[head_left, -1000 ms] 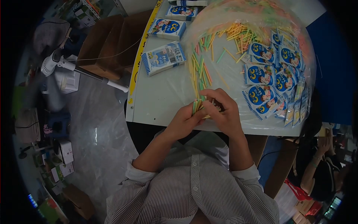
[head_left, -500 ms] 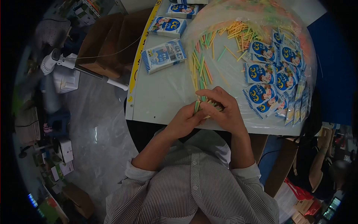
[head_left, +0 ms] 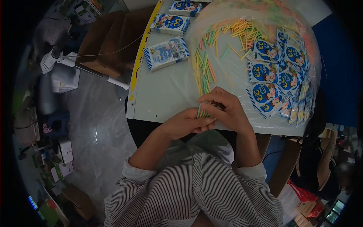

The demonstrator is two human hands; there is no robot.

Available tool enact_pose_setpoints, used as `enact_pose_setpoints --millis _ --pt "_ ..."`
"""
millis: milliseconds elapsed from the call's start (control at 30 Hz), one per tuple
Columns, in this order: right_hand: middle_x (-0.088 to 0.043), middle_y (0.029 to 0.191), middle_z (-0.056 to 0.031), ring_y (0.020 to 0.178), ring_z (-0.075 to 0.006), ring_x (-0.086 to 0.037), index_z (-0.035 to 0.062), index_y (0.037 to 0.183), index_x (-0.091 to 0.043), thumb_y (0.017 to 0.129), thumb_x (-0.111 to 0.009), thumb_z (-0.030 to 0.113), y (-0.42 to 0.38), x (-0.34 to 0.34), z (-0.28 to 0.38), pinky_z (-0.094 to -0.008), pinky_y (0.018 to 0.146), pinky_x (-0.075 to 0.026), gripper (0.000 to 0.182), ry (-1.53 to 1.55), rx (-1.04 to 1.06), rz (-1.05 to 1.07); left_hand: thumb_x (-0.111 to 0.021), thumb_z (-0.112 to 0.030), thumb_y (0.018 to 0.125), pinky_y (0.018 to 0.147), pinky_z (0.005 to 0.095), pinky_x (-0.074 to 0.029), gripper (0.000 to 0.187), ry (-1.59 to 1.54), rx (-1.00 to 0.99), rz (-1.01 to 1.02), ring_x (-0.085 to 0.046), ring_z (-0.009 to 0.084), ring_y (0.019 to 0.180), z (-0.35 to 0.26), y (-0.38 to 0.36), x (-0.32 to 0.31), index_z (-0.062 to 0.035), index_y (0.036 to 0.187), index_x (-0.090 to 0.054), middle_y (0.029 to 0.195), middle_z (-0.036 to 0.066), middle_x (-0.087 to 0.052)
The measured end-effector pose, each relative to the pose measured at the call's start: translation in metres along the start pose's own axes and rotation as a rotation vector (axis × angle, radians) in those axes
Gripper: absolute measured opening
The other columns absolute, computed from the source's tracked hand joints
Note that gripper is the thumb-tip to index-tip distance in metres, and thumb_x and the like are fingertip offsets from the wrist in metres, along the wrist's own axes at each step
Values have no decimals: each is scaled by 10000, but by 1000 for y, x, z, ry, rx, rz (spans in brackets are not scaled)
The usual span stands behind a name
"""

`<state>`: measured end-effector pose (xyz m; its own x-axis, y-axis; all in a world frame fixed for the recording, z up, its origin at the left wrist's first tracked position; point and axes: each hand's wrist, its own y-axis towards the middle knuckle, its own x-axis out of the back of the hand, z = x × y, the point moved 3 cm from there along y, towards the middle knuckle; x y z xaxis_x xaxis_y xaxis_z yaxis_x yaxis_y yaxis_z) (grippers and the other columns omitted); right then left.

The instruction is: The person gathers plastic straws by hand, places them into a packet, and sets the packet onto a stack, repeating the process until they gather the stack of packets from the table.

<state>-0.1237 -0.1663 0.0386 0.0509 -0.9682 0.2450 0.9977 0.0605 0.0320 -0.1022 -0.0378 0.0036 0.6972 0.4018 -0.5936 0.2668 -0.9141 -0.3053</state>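
Observation:
My left hand (head_left: pixel 186 122) and my right hand (head_left: pixel 224 109) meet at the table's front edge, both closed round a small bundle of thin coloured sticks (head_left: pixel 203 112). Green and yellowish ends show between the fingers; the rest of the bundle is covered. Just beyond my fingertips lie loose green, yellow and pink sticks (head_left: pixel 205 69) on clear plastic. To the right of my right hand, several blue-and-white printed packets (head_left: pixel 263 92) overlap in a pile.
A big clear plastic bag (head_left: pixel 242 11) with more coloured sticks covers the table's far side. Thicker blue-and-white packs (head_left: pixel 166 53) line the left of the white table (head_left: pixel 151 102). A white fan-like device (head_left: pixel 51 60) and cardboard boxes (head_left: pixel 100 41) stand left. Another person's arm (head_left: pixel 326 162) shows at right.
My left hand has shifted slightly left and turned flatter against the bundle. My right hand stays nearly in place, its fingers still round the sticks. The view has tilted a little.

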Motion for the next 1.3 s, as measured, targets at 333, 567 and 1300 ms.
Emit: enact_pose_setpoints --millis 333,567,1300 --pt "-476 765 -23 719 -114 -477 53 735 -599 669 -661 60 9 4 11 -224 614 -390 91 -97 180 24 -408 -198 886 571 183 -427 200 50 74 -16 -501 66 674 -4 -3 -6 -26 938 -496 792 15 -521" --pt "-507 834 -42 745 -141 -494 54 781 -589 666 -648 26 18 27 9 -238 632 -404 133 48 92 -177 -407 -189 888 642 202 -444 221 -71 -33 -65 -507 77 707 2 -1 1 -33 1035 -459 809 11 -501" --pt "-555 954 -91 637 -80 -518 21 1027 -526 868 -418 147 -5 -21 0 -197 550 -428 230 349 -245 149 -394 -196 891 587 174 -401 194 -100 -148 0 -466 57 684 7 -1 4 -41 988 -458 834 25 -504"
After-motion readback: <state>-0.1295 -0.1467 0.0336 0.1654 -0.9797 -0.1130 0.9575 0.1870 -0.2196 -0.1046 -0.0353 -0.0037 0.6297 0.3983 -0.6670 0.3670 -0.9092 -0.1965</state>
